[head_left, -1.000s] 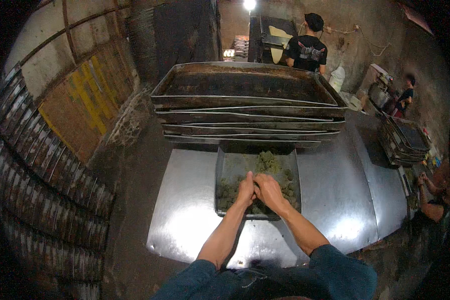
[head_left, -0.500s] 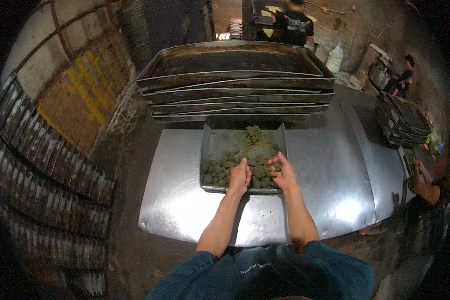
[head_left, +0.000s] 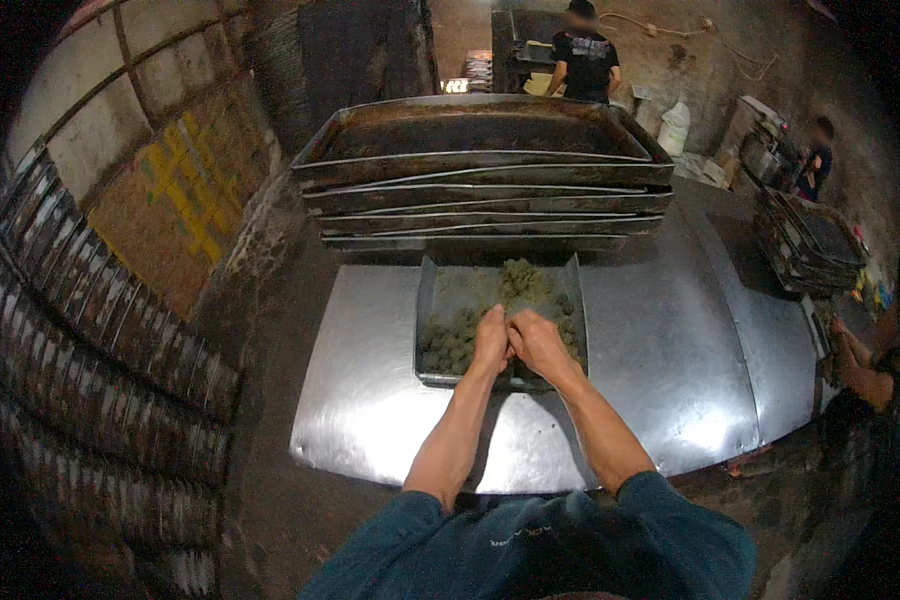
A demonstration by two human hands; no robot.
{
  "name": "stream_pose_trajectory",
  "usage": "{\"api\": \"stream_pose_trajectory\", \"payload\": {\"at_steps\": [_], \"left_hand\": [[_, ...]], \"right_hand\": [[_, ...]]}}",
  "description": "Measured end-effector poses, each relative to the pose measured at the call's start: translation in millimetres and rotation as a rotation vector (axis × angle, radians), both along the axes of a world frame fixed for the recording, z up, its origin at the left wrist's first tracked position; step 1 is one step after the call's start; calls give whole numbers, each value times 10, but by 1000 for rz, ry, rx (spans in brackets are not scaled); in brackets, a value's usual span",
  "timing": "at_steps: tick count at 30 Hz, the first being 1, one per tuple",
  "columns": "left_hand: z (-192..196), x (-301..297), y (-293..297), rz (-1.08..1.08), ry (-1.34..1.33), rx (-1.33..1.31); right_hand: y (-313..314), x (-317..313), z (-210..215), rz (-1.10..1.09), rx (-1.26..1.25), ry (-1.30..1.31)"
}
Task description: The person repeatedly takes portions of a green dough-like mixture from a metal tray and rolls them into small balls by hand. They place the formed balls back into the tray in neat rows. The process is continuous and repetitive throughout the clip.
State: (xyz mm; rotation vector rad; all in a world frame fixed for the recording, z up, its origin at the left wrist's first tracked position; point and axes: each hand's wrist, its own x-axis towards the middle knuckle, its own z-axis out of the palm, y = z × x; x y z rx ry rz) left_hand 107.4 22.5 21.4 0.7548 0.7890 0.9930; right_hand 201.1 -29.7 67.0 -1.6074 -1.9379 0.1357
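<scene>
A shallow rectangular metal tray (head_left: 419, 325) lies on the shiny sheet-metal table. Many greenish-brown lumps (head_left: 448, 347), roughly ball-shaped, cover its nearer part. At its far side sits a loose crumbly heap (head_left: 523, 280) of the same colour. Above the lumps, my left hand (head_left: 491, 338) is closed with its fingers curled inward. My right hand (head_left: 538, 338) is closed as well, knuckles up, and meets the left at the fingertips. Whatever lies between the fingers is hidden.
Behind the tray rises a stack of large, dark baking trays (head_left: 485, 172). Racks of metal trays (head_left: 100, 340) line the left. More trays (head_left: 810, 240) are stacked at the right, near a co-worker's arm (head_left: 855, 370). Two other people stand farther back.
My right hand has moved left and turned knuckles up, from spread fingers beside the lumps to meeting my left hand. The whole view has shifted slightly.
</scene>
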Motion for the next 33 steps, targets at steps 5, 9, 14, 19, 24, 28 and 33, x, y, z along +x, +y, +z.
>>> {"api": "stream_pose_trajectory", "payload": {"at_steps": [5,9,14,19,24,28,33], "left_hand": [[-32,-94,-72,26,3,-55],[-49,-259,-138,96,19,-185],[-147,-231,-138,114,80,-136],[-65,-163,-80,72,116,-23],[-284,-326,-11,48,228,-13],[-148,-383,87,23,108,-217],[20,-613,101,-31,-59,-96]], "right_hand": [[27,323,-181,-159,-366,1525],[-84,486,-265,-200,-386,1917],[-30,462,-562,-83,-434,1868],[117,284,-351,-392,-402,1654],[158,132,-475,-483,-287,1489],[203,-44,-425,-257,-347,1575],[120,-9,-304,-73,-168,1913]]}}
